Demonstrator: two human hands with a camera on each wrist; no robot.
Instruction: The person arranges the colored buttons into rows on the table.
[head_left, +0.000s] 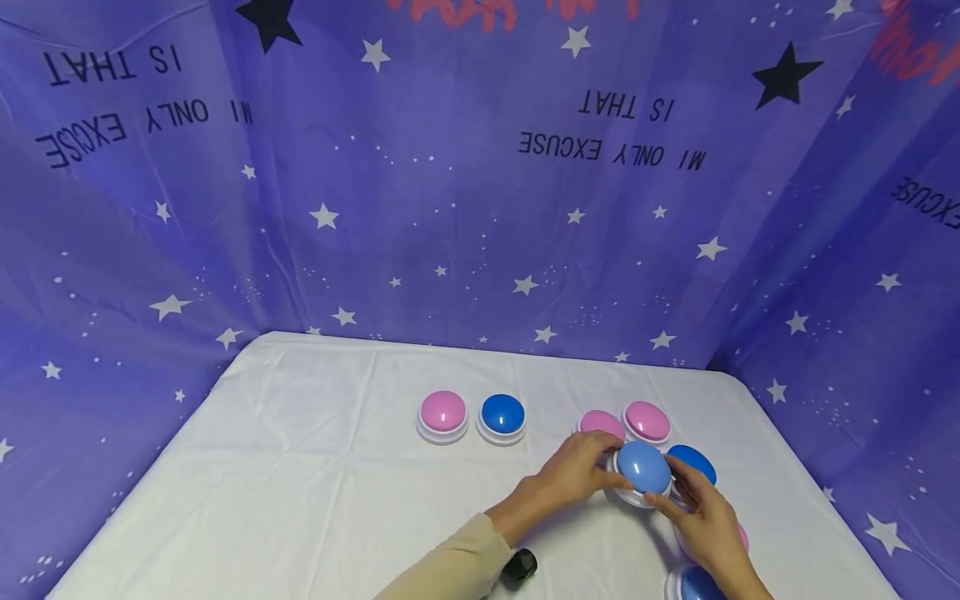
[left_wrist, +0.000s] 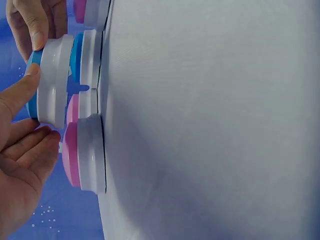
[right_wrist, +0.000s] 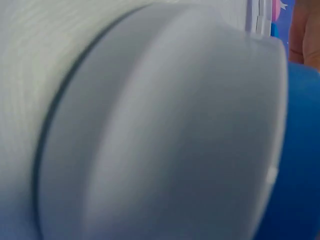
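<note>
Holding a light-blue-topped button (head_left: 643, 468) up off the table (head_left: 300, 475), pinched from both sides by left hand (head_left: 581, 468) and right hand (head_left: 705, 517), grip firm on both, fingers along the white base and the dome's edge. Probably done two-handed to keep it steady and clear of the neighbours. Hovering right by a bit of a crowd, honestly: near pink button (head_left: 601, 423) and far pink button (head_left: 647, 422) just behind, bright blue button (head_left: 693, 463) close on the right, plus half-hidden pink button (head_left: 743, 535) behind the right hand and corner blue button (head_left: 699, 585) at the bottom of the head view. Well apart on the left, lone pink button (head_left: 443, 412) and dark blue button (head_left: 502, 415) side by side, maybe spaced to stay separate. Tight on the right, with the table's side edge not far beyond. Purple cloth (head_left: 450, 250) hanging behind the far edge. Loads of room left, minus a black object (head_left: 520, 568) beside the left sleeve (head_left: 465, 558); can't tell what.
</note>
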